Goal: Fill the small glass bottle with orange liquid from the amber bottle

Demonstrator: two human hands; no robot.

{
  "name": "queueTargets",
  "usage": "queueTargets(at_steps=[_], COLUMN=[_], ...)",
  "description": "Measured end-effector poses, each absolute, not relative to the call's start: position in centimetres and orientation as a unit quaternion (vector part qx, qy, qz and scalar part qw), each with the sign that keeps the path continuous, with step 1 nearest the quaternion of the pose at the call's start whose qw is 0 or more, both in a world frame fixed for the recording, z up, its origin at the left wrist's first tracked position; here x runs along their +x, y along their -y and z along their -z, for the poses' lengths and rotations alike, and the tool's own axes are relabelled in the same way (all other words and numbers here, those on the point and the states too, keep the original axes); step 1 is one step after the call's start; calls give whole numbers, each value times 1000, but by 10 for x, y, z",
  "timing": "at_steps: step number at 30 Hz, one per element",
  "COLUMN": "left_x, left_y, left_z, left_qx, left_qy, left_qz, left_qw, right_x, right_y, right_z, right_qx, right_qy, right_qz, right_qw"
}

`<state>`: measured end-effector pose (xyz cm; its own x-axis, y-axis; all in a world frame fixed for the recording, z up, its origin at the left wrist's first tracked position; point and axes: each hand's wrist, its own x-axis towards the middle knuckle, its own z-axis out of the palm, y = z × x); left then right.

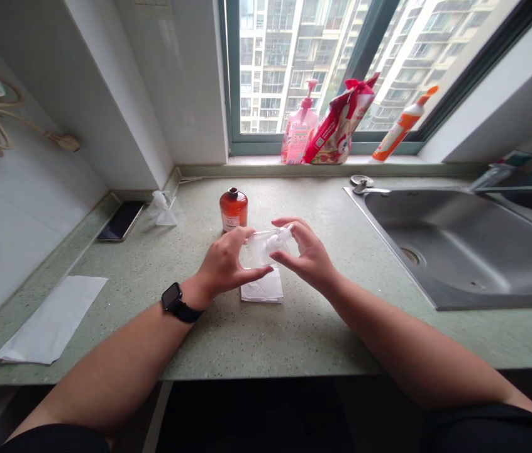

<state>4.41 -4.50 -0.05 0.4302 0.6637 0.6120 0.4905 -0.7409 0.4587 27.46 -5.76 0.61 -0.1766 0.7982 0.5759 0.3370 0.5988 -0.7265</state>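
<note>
Forearms (110, 371) reach over the tabletop (322, 343). The left hand (226, 261) grasps a clear container (257, 248) above folded paper (262, 290); the right hand (312, 253) has its white pump (277, 240) between thumb and fingers. Just behind stands an amber bottle (234, 209).

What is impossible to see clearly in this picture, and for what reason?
All in the head view:
Amber bottle: bottom edge, hidden behind the left hand.
Folded white paper: far part, hidden behind that hand and the clear container.
Clear container: any contents, lost in blur and glare.
Pink pump bottle: fine print, too small.
Sink: right end, cut off by the picture's edge.
</note>
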Motion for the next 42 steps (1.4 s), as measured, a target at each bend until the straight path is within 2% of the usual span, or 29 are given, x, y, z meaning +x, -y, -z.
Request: queueTargets(at_steps=[11, 19, 26, 30, 34, 42], left_x=[44, 43, 38, 37, 38, 41], left_y=[45, 44, 40, 39, 40, 42], left_z=[-3, -3, 1, 1, 1, 1], left_qx=[853, 848, 836, 836, 843, 857], left_qy=[-337, -335, -350, -350, -347, -330], left_qz=[-385, -390, -407, -411, -402, -387], left_qw=[107, 127, 111, 96, 88, 87], right_x=[275, 283, 300, 298, 288, 288], right_y=[60, 59, 37, 39, 51, 53], right_z=[-15, -19, -2, 0, -4, -11], right_qx=[-376, -346, -405, -383, -384, -410], right_qy=[745, 771, 691, 709, 739, 746], right_qz=[-187, -234, -305, -328, -292, -191], right_qw=[519, 480, 516, 494, 470, 489])
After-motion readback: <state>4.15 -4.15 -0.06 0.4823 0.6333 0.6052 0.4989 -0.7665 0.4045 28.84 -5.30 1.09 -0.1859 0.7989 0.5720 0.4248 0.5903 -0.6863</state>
